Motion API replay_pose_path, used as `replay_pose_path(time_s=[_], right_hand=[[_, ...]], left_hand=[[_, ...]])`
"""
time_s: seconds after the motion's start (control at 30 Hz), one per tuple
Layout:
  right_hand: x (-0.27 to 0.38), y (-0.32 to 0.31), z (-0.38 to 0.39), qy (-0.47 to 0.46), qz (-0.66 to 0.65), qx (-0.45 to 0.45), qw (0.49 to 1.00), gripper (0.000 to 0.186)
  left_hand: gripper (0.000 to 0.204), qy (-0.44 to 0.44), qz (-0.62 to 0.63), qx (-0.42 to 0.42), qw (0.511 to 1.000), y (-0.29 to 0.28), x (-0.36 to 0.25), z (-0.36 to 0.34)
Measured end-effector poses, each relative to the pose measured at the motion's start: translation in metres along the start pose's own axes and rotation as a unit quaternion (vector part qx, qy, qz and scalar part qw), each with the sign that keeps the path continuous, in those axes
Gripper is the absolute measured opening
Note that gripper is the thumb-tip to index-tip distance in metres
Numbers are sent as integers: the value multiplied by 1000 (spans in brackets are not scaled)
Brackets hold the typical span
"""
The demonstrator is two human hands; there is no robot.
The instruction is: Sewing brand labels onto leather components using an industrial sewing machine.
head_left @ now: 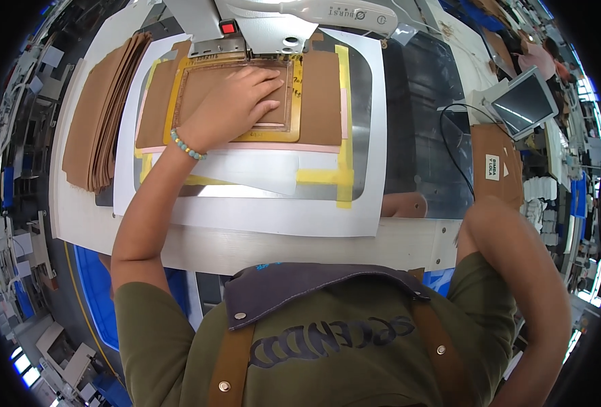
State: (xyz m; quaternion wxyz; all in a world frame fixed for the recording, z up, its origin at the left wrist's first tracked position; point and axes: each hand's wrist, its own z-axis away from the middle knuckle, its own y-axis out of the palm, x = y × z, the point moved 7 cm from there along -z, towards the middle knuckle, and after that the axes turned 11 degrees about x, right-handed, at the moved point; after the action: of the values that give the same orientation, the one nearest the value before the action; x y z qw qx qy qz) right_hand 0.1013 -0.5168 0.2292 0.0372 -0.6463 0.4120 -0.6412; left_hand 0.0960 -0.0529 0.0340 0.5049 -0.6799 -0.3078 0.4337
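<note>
My left hand (243, 100), with a beaded bracelet at the wrist, lies flat and open on a brown fabric piece (209, 83). A yellow rectangular template frame (177, 108) surrounds the piece, and my fingers reach its right inner edge. Just beyond my fingertips stands the head of a white sewing machine (273, 24); its metal foot area (217, 47) hangs over the frame's far edge. Beneath the frame lies a larger brown panel (322, 102) on a white sheet (246, 216) with yellow tape. My right arm is bent at the right, and its hand is out of sight.
A stack of brown fabric pieces (104, 115) stands at the left of the table. To the right are a dark glossy surface (419, 122), a screen on a stand (524, 102), a black cable (443, 136) and a brown piece with a white label (497, 163).
</note>
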Motion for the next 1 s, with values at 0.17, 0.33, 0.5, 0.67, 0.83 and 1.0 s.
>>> replay_pose_path(time_s=[0.17,0.33,0.5,0.67,0.83,1.0], right_hand=[[-56,-42,-57,-51,-11,-7,999,33],[-59,-48,-68,-89,-12,-23,996,33],[11,4,-64,-99,-12,-49,994,33],[-101,-73,-169,-160,-18,-52,986,33],[-231,-82,-68,196,-44,-436,877,20],[-296,-60,2,282,-146,-653,687,16]], left_hand=[[39,-52,28,8,998,-3,16,38],[43,-4,45,65,997,-11,7,69],[49,34,61,71,995,-6,-1,57],[50,37,47,89,994,0,3,60],[49,61,81,122,987,-3,5,48],[47,54,72,137,986,-2,7,40]])
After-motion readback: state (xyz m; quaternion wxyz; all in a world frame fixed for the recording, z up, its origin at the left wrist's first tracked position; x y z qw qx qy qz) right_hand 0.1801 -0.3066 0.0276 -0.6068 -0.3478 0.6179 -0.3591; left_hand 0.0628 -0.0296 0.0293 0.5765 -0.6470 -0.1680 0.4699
